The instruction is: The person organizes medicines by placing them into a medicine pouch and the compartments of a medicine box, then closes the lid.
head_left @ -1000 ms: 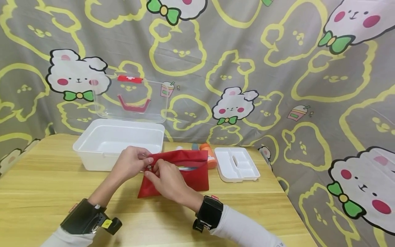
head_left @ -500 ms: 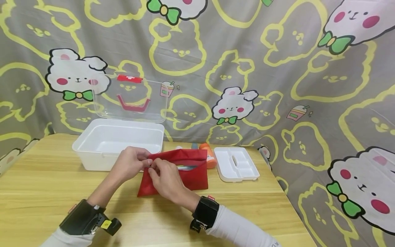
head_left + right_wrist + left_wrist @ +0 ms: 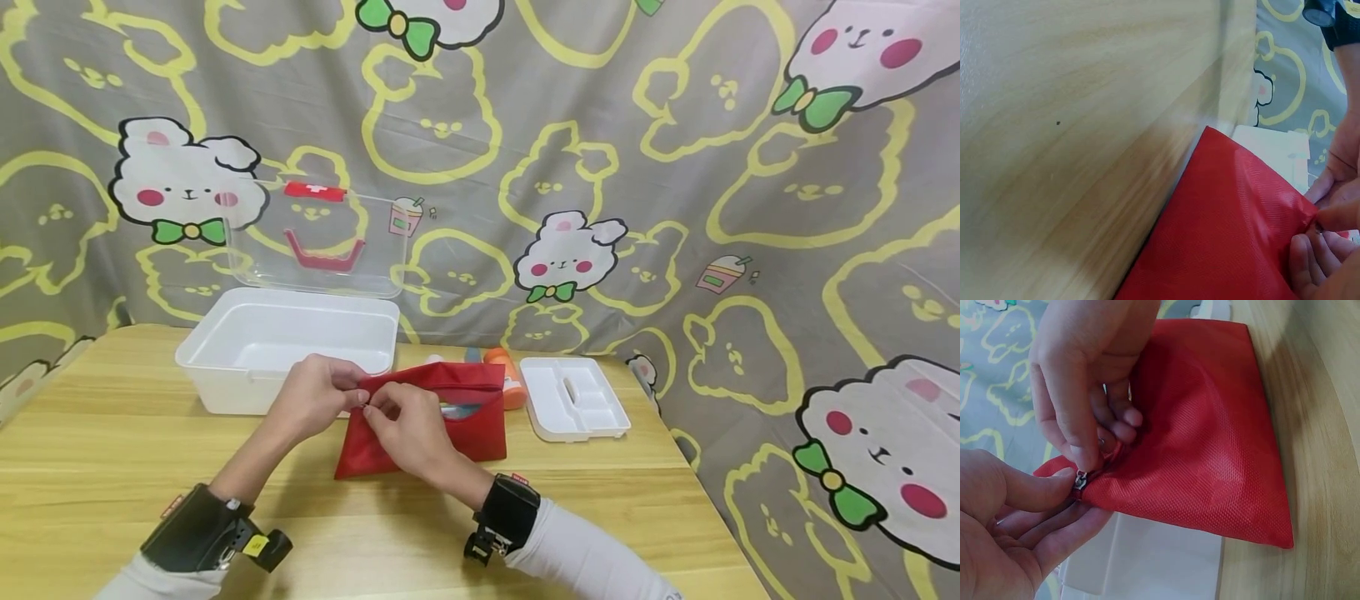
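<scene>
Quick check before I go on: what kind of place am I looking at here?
Probably a home or makeshift recording corner, not a workshop: a wooden table set against a cartoon-rabbit cloth backdrop, with an open white first-aid box and a red zip pouch held in both hands.

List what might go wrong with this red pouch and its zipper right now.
The right hand pinches the small zipper pull with fingertips only, so that grip may slip. The left hand holds just the red pouch corner, so fabric could bunch and jam. The pouch gapes with contents showing, so something might snag or fall out.
</scene>
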A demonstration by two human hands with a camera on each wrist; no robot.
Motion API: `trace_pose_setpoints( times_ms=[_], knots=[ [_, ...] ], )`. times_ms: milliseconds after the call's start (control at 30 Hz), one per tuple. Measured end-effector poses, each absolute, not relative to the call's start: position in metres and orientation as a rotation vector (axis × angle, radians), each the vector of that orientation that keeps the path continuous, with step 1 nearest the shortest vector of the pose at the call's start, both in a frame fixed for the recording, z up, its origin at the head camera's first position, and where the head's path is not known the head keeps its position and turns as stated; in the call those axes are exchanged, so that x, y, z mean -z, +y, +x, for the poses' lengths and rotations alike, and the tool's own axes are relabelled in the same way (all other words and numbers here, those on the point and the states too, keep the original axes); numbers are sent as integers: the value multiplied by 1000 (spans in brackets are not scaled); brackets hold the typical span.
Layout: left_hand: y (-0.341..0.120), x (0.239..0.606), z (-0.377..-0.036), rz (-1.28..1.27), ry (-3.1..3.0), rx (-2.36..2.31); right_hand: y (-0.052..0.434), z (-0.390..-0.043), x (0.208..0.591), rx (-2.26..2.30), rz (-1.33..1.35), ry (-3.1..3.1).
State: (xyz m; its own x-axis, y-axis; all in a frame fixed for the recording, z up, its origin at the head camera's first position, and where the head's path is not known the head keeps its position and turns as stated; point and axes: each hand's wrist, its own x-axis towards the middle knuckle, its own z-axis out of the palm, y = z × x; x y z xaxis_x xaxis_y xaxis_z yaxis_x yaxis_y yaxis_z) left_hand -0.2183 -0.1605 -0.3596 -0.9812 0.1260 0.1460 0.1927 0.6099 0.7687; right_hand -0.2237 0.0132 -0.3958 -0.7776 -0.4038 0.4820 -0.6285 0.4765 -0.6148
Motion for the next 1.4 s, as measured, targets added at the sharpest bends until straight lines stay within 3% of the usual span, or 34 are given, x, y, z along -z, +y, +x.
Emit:
trace_pose_setpoints(
  times_ms=[600,1400],
  knots=[
    [-160,362,-216,-252,-2703,1289,26,-235,372,-1177,805,-2661],
    [-177,360,-213,-205,-2688,1230,106,-233,358,-934,694,-2706]
  ],
)
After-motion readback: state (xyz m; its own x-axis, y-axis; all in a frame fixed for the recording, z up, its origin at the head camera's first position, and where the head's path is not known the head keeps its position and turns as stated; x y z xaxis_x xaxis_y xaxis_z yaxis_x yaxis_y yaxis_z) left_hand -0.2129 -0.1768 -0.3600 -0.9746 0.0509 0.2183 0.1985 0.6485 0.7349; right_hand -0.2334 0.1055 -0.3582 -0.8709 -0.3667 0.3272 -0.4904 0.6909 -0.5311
